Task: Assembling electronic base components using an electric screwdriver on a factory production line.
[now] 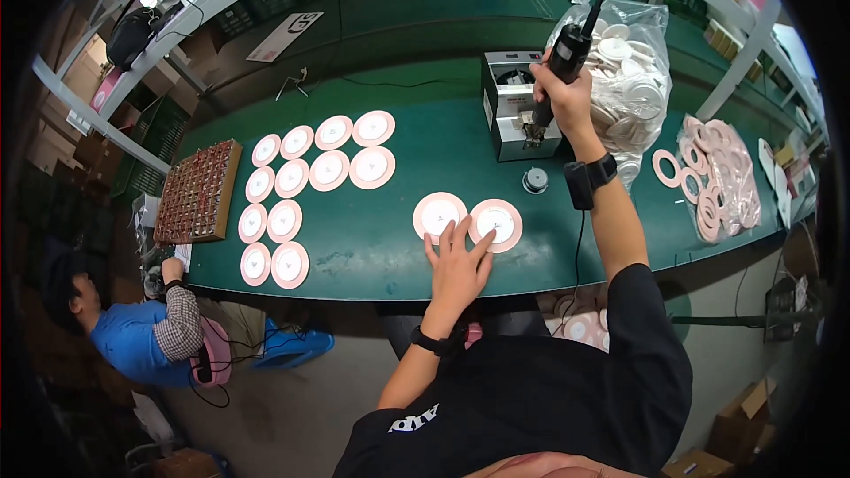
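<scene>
My left hand (458,270) lies with its fingers spread at the near edges of two pink-rimmed white discs, a left disc (436,209) and a right disc (501,218), side by side on the green table. Its fingertips touch both discs. In my right hand (571,99) is a black electric screwdriver (567,55), held upright, its cord running up and away. The screwdriver's lower end is at the front of a small grey and black box-shaped machine (509,137), probably a screw feeder; the tip itself is hard to make out. A round grey metal part (535,180) sits before that machine.
Several finished-looking discs (329,170) lie in rows at left, beside a brown gridded tray (197,195). A clear bag of white discs (620,80) and a bag of pink rings (728,173) are at right. A seated person (146,336) works at lower left.
</scene>
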The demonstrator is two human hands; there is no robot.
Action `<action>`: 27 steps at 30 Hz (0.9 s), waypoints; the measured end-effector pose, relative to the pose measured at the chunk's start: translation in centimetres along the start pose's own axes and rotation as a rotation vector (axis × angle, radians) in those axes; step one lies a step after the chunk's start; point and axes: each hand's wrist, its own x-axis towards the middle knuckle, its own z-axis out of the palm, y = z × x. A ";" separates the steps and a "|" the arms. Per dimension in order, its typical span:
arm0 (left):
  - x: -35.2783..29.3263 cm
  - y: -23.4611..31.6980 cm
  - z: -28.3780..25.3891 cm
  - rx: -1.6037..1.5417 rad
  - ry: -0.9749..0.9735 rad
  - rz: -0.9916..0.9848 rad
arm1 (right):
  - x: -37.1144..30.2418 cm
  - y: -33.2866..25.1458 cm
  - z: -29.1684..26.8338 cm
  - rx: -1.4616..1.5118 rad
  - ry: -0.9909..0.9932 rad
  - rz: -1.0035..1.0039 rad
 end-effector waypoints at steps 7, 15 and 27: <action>0.2 -0.5 -0.5 -0.007 0.005 -0.028 | -7.8 -3.5 1.0 0.233 -0.132 0.139; 0.3 -0.1 -0.5 -0.029 0.011 -0.013 | -13.6 -2.6 0.8 0.155 -0.239 0.110; -0.2 -0.4 -0.5 -0.014 -0.008 -0.015 | -5.9 -3.8 0.3 0.043 -0.036 0.021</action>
